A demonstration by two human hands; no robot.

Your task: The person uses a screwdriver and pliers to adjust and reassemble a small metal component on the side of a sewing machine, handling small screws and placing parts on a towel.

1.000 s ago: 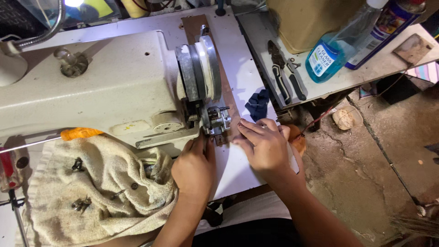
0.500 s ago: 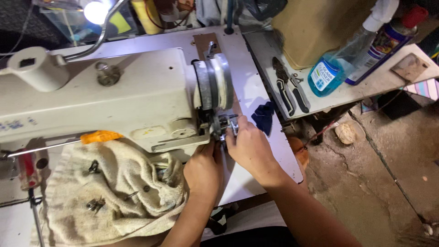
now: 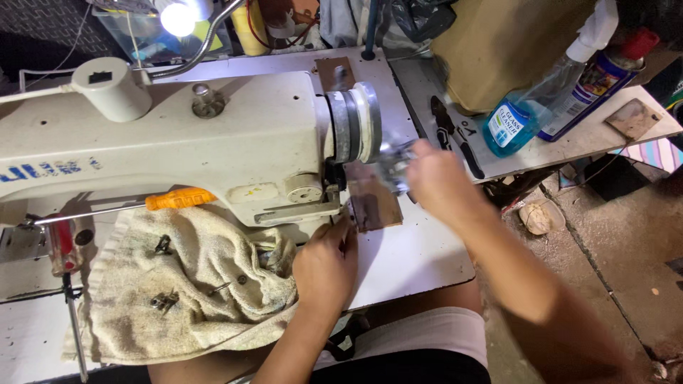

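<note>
left hand [image 3: 326, 264]: palm down, fingers curled at the front base of the sewing machine [image 3: 213, 146], fingertips at the lower edge of the brown plate [image 3: 371, 203]. Closed-ish curl; couldn't tell if it actually pinched anything.
left forearm: came up from the bottom edge of the table [image 3: 413, 256], crossing over the corner of the towel.
right hand [image 3: 435, 176]: raised, motion-blurred, fingers wrapped round a small shiny metal part [image 3: 395, 165] just right of the handwheel [image 3: 356, 122]. Grip closed on it.
right forearm: ran diagonally from the lower right, over the table's right edge.
metal part: off the table surface, in the right hand, just beside the handwheel and above the brown plate.
brown plate: stood at the machine's right end, below the handwheel, near the table's middle.
towel [image 3: 185, 284]: dirty, bunched at the table's front left, small screws and bits on it.
screwdriver [image 3: 178, 199]: orange handle, lay along the machine's front, above the towel.
pliers [image 3: 455, 139]: on the side shelf, right of the machine.
spray bottle [image 3: 530, 107]: blue liquid, far right side of the shelf, an aerosol can [image 3: 605, 78] just beside it.
lamp [image 3: 178, 18]: lit, back left.
</note>
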